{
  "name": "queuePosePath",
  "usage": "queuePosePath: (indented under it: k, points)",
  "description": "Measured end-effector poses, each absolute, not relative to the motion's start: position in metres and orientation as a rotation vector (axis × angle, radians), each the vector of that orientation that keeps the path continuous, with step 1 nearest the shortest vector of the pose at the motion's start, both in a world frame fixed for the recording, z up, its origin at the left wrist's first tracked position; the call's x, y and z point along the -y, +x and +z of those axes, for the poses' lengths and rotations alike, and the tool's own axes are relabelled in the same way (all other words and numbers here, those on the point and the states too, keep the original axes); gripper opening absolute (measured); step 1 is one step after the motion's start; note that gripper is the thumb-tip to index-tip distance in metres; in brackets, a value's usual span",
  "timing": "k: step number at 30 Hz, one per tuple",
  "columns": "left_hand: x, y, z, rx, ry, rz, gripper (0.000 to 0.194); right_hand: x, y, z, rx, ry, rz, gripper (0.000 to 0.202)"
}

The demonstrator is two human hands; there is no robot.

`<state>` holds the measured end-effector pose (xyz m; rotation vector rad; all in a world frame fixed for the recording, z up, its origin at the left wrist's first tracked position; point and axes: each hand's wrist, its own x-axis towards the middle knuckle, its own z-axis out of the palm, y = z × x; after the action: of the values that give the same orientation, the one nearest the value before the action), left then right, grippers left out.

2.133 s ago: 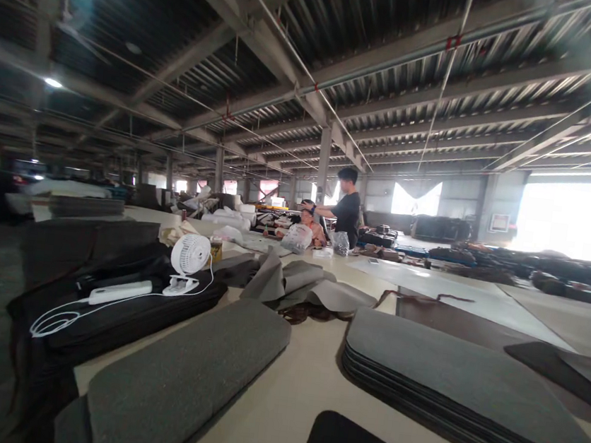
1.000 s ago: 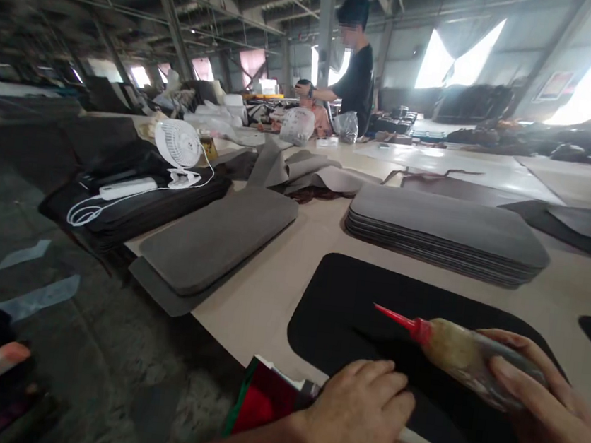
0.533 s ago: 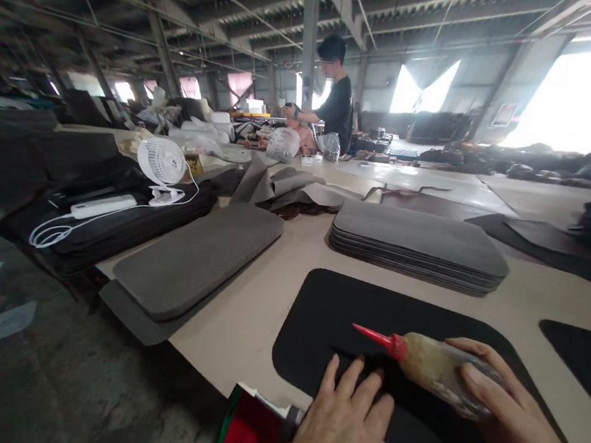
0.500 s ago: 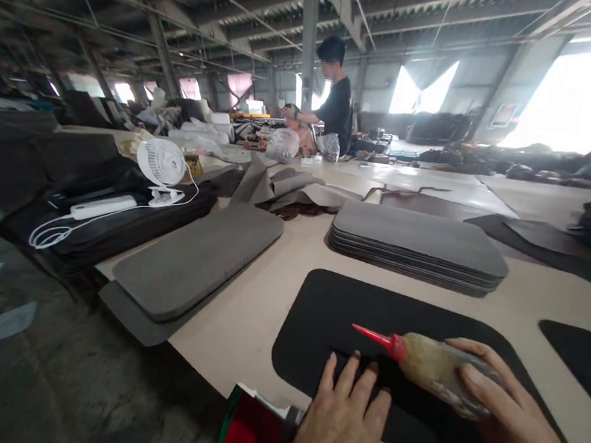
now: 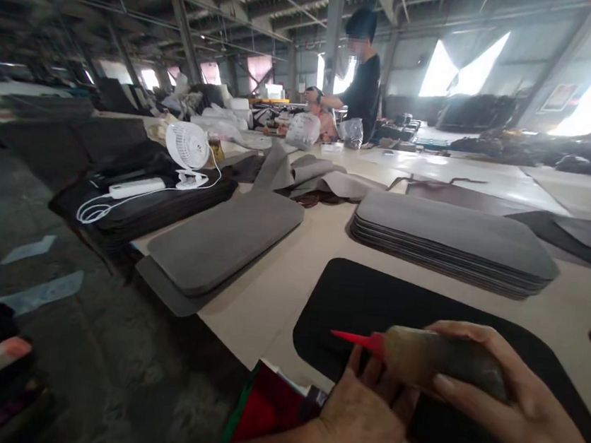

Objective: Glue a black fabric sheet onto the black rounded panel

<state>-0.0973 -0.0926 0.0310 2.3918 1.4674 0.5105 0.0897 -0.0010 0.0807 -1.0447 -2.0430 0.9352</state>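
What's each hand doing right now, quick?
Left hand: open, fingers on the black mat.
Right hand: closed around the glue bottle.

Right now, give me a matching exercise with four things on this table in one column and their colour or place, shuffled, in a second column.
Column one:
1. bottle nozzle
2. desk fan
3. mat under the hands
4. stacked pads

Column two:
A. grey, piled beyond the black mat
B. red, pointing left
C. white, standing on dark material at the table's left end
D. black, lying flat at the table's near edge

Pairs: 1-B, 2-C, 3-D, 4-A
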Motion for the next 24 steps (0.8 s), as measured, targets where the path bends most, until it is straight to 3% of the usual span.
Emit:
queuePosePath:
  k: [7, 24]
  points:
    - [0.098, -0.098, 0.036, -1.464, 2.337, 0.664, 0.096, -0.006, 0.047, 0.089, 2.358, -0.799, 0.870, 0.028]
    - [0.093, -0.096, 0.031, -1.514, 2.444, 0.647, 0.096, -0.018, 0.031, 0.092, 2.519, -0.726, 0.938, 0.021]
